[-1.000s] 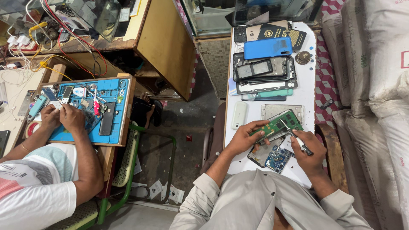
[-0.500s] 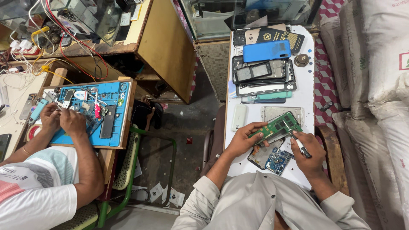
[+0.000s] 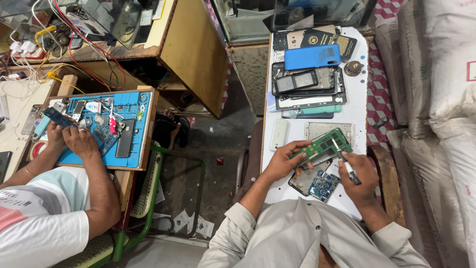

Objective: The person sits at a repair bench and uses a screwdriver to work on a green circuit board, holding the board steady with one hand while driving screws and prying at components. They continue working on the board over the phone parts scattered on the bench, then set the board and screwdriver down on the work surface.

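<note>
**Green board pinched in left hand, tool in right**

Head view, the only one:

- Left hand point(image 3: 283, 161) is closed on the left end of a green circuit board point(image 3: 325, 145), thumb on top, fingers curled under. The board is held tilted just above the white tabletop point(image 3: 354, 101), long axis running up to the right.
- Right hand point(image 3: 358, 173) is fisted round a slim pen-like tool point(image 3: 345, 161), light shaft with a dark butt. The tip sits on or just over the board's right half; contact can't be confirmed from here.
- Handling, my read: the board is thin, light and stiff, but brittle under bending, and the small parts on its face would shear off easily. Hold it by the bare edges or short ends, as the left hand does now. Keep fingers off the populated face and don't flex it.
- Directly under the board, near edge of the tabletop: a small blue board point(image 3: 325, 184) beside a dark phone frame point(image 3: 303, 177), both lying flat.
- Left of the left hand: a white phone back cover point(image 3: 279, 135).
- Far end: a blue phone cover point(image 3: 312, 56) and a stack of stripped phones point(image 3: 307, 85).
- Far left of the scene: a co-worker's hands point(image 3: 74, 140) work at a blue repair mat point(image 3: 133, 110), well apart from all this.
</note>
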`<state>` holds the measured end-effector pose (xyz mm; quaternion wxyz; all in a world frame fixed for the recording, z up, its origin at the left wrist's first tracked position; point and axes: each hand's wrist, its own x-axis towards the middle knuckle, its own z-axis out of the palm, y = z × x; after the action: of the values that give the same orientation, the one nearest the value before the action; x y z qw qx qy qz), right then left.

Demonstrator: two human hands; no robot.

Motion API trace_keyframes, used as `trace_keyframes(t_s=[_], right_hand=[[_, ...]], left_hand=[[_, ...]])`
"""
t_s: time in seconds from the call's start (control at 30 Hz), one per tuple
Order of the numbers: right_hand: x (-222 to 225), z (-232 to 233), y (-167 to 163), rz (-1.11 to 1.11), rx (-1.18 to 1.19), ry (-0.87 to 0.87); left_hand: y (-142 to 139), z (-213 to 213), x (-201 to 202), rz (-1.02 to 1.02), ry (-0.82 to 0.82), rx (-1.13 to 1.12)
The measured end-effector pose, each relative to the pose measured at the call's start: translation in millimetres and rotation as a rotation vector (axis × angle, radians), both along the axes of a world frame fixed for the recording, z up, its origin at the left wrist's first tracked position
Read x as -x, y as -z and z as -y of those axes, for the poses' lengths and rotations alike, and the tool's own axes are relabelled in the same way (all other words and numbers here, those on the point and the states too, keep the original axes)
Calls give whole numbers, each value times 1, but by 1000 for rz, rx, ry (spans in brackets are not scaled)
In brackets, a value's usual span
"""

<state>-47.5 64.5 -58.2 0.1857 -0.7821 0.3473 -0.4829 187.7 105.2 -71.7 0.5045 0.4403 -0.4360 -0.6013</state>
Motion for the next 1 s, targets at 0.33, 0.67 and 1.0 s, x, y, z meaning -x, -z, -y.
trace_keyframes(t_s=[0.33, 0.67, 1.0], right_hand=[[2, -3, 5, 23, -45, -18], [5, -3, 11, 53, -76, -24], [8, -3, 12, 18, -36, -43]], left_hand=[[3, -2, 1, 6, 9, 5], [6, -3, 3, 0, 12, 0], [4, -3, 5, 15, 13, -12]])
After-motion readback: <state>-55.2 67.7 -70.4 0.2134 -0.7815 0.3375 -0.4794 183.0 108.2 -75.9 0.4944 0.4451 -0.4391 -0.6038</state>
